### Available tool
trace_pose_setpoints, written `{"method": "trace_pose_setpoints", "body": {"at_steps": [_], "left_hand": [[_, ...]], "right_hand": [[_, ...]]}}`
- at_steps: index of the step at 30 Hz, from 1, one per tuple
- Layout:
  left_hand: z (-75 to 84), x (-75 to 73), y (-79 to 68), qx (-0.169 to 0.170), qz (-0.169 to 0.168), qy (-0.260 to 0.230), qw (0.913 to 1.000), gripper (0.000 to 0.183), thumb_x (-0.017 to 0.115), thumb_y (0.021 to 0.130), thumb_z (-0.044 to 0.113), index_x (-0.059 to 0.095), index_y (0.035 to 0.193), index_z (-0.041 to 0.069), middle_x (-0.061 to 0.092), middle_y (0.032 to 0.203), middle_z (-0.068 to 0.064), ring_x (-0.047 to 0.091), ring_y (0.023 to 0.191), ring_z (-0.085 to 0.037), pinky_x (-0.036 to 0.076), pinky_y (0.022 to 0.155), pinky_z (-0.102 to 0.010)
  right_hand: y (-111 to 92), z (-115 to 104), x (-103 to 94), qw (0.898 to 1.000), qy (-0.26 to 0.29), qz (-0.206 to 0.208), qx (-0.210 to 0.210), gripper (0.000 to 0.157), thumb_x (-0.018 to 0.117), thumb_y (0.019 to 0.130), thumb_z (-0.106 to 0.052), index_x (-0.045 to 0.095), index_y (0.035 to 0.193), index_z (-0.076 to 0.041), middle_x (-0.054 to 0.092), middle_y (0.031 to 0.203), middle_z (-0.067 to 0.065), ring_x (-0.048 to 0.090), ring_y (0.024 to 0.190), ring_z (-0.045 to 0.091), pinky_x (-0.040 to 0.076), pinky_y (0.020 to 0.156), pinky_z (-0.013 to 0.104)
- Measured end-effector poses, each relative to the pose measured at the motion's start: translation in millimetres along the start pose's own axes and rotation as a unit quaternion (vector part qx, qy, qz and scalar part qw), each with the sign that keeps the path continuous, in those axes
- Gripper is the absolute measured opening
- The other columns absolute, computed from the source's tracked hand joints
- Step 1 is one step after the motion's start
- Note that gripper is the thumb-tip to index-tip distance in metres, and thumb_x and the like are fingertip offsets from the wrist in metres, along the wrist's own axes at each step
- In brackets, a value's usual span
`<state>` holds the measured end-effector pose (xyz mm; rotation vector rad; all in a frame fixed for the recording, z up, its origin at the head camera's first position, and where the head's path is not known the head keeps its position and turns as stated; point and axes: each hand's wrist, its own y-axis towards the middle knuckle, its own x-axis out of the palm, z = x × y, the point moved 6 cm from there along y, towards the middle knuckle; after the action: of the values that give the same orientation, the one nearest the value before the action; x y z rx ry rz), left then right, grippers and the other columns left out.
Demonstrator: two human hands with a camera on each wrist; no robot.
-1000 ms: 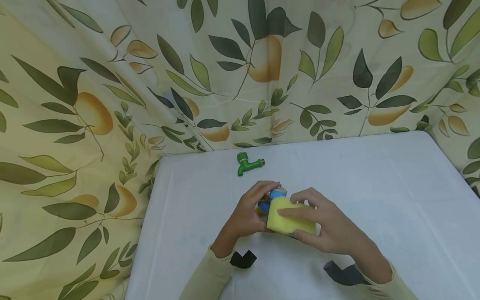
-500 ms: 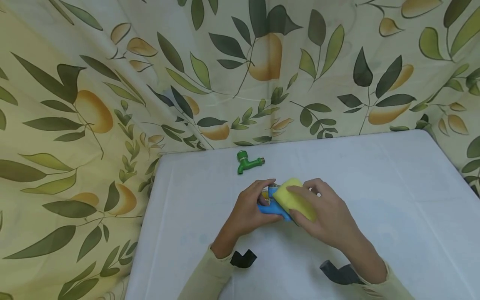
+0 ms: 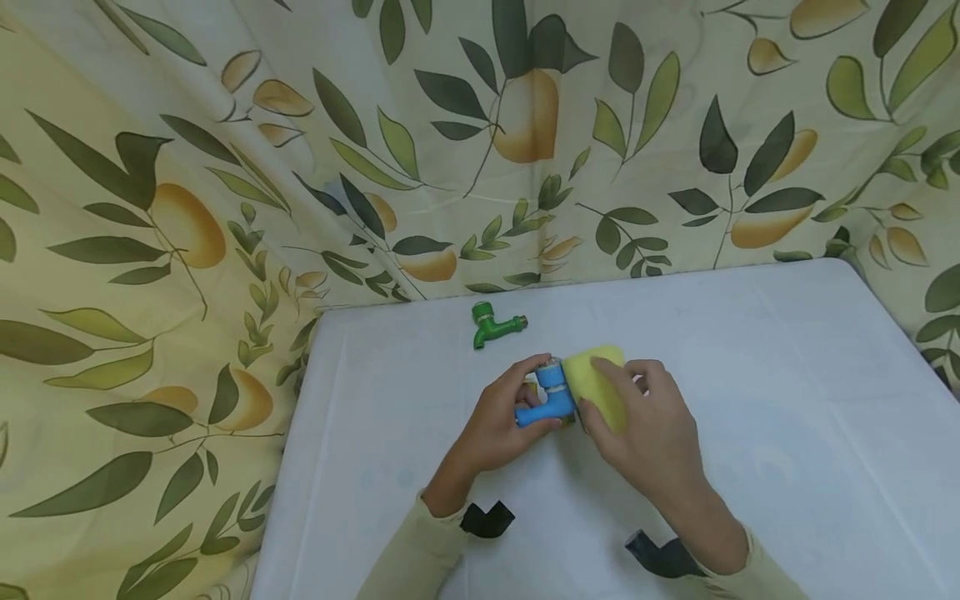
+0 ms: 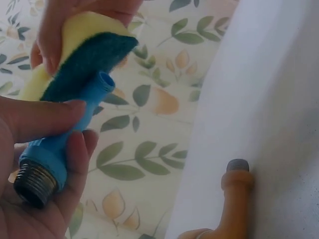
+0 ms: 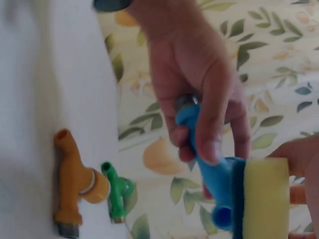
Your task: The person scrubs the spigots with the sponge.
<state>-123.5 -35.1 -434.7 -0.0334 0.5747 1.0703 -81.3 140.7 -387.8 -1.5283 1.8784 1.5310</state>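
My left hand (image 3: pixel 487 429) grips a blue plastic tap (image 3: pixel 555 405) above the table, thumb along its body. The tap's threaded metal end (image 4: pixel 36 184) and hollow spout (image 5: pixel 222 218) show in the wrist views. In my right hand (image 3: pixel 660 437) is a yellow sponge (image 3: pixel 585 375), pinched between thumb and fingers. Its dark green scouring side (image 4: pixel 92 59) lies against the tap's right side. An orange tap (image 5: pixel 70 186) rests on the table, mostly hidden behind my left hand in the head view.
Farther back on the white table (image 3: pixel 750 375) lies a green tap (image 3: pixel 495 327). A curtain (image 3: pixel 637 192) printed with leaves and fruit hangs along the back and left side. Dark straps (image 3: pixel 487 519) sit at both wrists.
The sponge has moved from the front of the blue tap to its right side and tilted upright. The tap has turned in my left hand and now shows more fully.
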Motion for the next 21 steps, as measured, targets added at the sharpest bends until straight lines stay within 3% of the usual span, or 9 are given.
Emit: {"method": "trace_pose_setpoints", "body": {"at_steps": [4,5,7,9,11,12,14,17,21], "left_hand": [[-0.7,-1.9,1.4,0.015,0.017,0.021,0.9995,0.080,0.085,0.084,0.011,0.042,0.152,0.017,0.063,0.098,-0.009,0.058,0.077,-0.007,0.055,0.069,-0.018],[-2.3,-2.2,1.6,0.018,0.009,0.007,0.9998,0.080,0.084,0.085,0.011,0.041,0.153,0.017,0.063,0.100,-0.010,0.058,0.078,-0.006,0.056,0.069,-0.018],[-6.7,-2.2,0.9,0.023,-0.032,-0.071,0.9967,0.081,0.079,0.088,0.005,0.036,0.156,0.015,0.061,0.106,-0.015,0.059,0.084,-0.005,0.055,0.072,-0.016],[-11.7,-1.7,-0.9,0.021,-0.091,-0.185,0.9783,0.085,0.074,0.088,-0.004,0.029,0.159,0.012,0.056,0.121,-0.018,0.059,0.094,-0.006,0.054,0.077,-0.015],[-16.0,-1.4,-3.3,0.011,-0.147,-0.295,0.9441,0.091,0.071,0.088,-0.010,0.021,0.161,0.010,0.046,0.136,-0.017,0.058,0.105,-0.009,0.053,0.083,-0.015],[-17.4,-1.3,-4.4,0.009,-0.170,-0.335,0.9267,0.093,0.071,0.088,-0.010,0.018,0.162,0.009,0.042,0.141,-0.015,0.057,0.110,-0.011,0.053,0.085,-0.016],[-19.5,-1.4,-5.3,0.012,-0.195,-0.374,0.9067,0.097,0.076,0.089,0.000,0.013,0.163,0.008,0.036,0.149,-0.007,0.055,0.116,-0.012,0.053,0.087,-0.017],[-22.0,-0.7,-4.1,0.028,-0.200,-0.385,0.9003,0.107,0.085,0.083,0.021,0.013,0.162,0.006,0.039,0.151,-0.002,0.054,0.124,-0.013,0.055,0.095,-0.022],[-21.0,-0.8,-2.0,0.052,-0.182,-0.386,0.9027,0.115,0.089,0.074,0.028,0.016,0.158,-0.001,0.035,0.157,-0.015,0.048,0.140,-0.030,0.052,0.108,-0.041]], "right_hand": [[-1.3,-0.6,4.8,1.000,0.016,-0.005,0.000,0.050,0.080,0.077,-0.028,0.070,0.123,-0.011,0.058,0.102,0.014,0.055,0.083,0.022,0.048,0.055,0.030],[-1.6,-0.4,6.8,1.000,0.018,-0.006,-0.002,0.050,0.080,0.077,-0.028,0.070,0.123,-0.011,0.058,0.102,0.014,0.056,0.083,0.023,0.048,0.055,0.030],[-2.6,1.5,10.2,1.000,0.017,-0.005,0.001,0.050,0.079,0.078,-0.028,0.069,0.124,-0.010,0.058,0.102,0.015,0.058,0.083,0.024,0.051,0.057,0.031],[-4.0,4.6,12.2,1.000,0.023,-0.006,0.012,0.051,0.080,0.077,-0.027,0.069,0.124,-0.009,0.058,0.102,0.014,0.059,0.084,0.024,0.051,0.058,0.032],[-4.8,8.2,13.0,0.999,0.035,-0.010,0.024,0.052,0.081,0.077,-0.026,0.069,0.124,-0.009,0.057,0.103,0.013,0.060,0.086,0.023,0.053,0.059,0.033],[-4.8,9.7,12.7,0.999,0.043,-0.011,0.031,0.052,0.081,0.076,-0.025,0.070,0.124,-0.010,0.057,0.104,0.012,0.060,0.087,0.023,0.053,0.061,0.034],[-3.9,11.6,11.8,0.997,0.056,-0.014,0.042,0.051,0.081,0.077,-0.024,0.069,0.125,-0.010,0.057,0.105,0.011,0.059,0.088,0.021,0.052,0.062,0.035],[-2.2,9.8,8.9,0.998,0.054,-0.014,0.034,0.050,0.080,0.078,-0.024,0.070,0.125,-0.011,0.056,0.106,0.011,0.056,0.088,0.021,0.051,0.062,0.033],[0.7,3.4,2.6,0.999,0.047,-0.002,-0.015,0.048,0.078,0.077,-0.025,0.073,0.123,-0.012,0.059,0.106,0.014,0.053,0.088,0.023,0.050,0.058,0.034]]}}
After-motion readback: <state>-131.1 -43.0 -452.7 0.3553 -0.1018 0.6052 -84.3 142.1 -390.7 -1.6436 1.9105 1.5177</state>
